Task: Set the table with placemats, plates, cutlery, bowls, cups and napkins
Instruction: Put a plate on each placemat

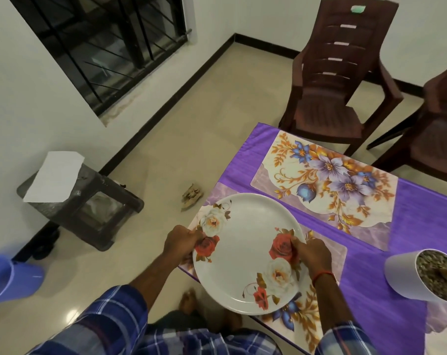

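Head view: left hand (pixel 181 242) and right hand (pixel 313 254) grip opposite rims of a rose-printed plate (pixel 245 254) over the near placemat (pixel 322 252) on the purple table (pixel 371 278).

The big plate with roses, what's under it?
A flowery placemat lies under the plate, on the purple tablecloth; its edges peek out around the rim. Its middle is covered, so anything lying there cannot be seen.

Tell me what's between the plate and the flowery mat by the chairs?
Just a bare strip of purple tablecloth, in the head view. The plate and that mat are apart.
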`<action>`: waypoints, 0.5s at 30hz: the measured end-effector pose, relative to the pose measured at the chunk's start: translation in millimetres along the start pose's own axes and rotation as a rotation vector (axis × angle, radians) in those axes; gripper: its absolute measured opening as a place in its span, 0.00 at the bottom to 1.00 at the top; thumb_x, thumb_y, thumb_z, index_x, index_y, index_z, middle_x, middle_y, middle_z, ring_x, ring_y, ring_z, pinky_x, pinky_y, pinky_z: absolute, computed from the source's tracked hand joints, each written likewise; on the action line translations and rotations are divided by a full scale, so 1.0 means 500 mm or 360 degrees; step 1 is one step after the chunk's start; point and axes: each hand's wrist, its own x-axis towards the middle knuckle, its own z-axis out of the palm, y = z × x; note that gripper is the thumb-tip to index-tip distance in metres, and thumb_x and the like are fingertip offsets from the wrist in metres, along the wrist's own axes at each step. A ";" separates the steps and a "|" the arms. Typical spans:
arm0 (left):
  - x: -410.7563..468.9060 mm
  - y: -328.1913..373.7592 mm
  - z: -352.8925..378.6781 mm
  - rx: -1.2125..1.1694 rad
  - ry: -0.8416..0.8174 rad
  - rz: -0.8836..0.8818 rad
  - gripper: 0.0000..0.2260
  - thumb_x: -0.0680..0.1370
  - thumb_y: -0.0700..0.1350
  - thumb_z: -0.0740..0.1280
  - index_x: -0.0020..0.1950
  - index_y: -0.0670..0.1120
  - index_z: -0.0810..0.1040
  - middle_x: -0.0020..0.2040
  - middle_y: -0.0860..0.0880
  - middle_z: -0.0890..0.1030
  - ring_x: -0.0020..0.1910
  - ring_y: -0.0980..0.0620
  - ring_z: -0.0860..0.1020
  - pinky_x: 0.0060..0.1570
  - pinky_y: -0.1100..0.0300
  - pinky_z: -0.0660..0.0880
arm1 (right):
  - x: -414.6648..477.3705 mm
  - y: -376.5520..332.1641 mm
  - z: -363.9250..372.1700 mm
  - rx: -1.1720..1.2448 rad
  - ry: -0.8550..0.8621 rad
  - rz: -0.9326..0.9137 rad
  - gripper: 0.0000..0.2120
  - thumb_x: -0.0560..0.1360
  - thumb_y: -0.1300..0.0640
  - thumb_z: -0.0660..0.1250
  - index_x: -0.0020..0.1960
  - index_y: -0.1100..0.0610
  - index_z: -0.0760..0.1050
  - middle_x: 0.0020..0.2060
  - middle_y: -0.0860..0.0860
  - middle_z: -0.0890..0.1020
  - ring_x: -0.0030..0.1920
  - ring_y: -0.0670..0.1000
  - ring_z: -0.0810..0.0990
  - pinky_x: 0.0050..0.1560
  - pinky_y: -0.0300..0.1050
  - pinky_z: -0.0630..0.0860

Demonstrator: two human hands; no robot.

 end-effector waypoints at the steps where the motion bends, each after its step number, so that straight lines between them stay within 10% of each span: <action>1: 0.001 0.001 -0.001 -0.0017 -0.0001 0.0000 0.21 0.72 0.60 0.74 0.44 0.41 0.82 0.40 0.46 0.85 0.39 0.48 0.84 0.37 0.59 0.76 | -0.007 -0.004 -0.003 0.0014 0.0007 0.0004 0.21 0.77 0.40 0.68 0.51 0.59 0.78 0.38 0.53 0.82 0.39 0.53 0.79 0.40 0.45 0.75; 15: 0.041 0.011 -0.191 -0.0526 -0.0316 0.0050 0.18 0.66 0.56 0.75 0.39 0.42 0.77 0.35 0.45 0.81 0.35 0.48 0.79 0.38 0.55 0.75 | -0.109 -0.159 0.057 0.0293 0.0276 -0.0134 0.20 0.77 0.41 0.69 0.51 0.58 0.72 0.44 0.56 0.80 0.44 0.58 0.80 0.46 0.56 0.79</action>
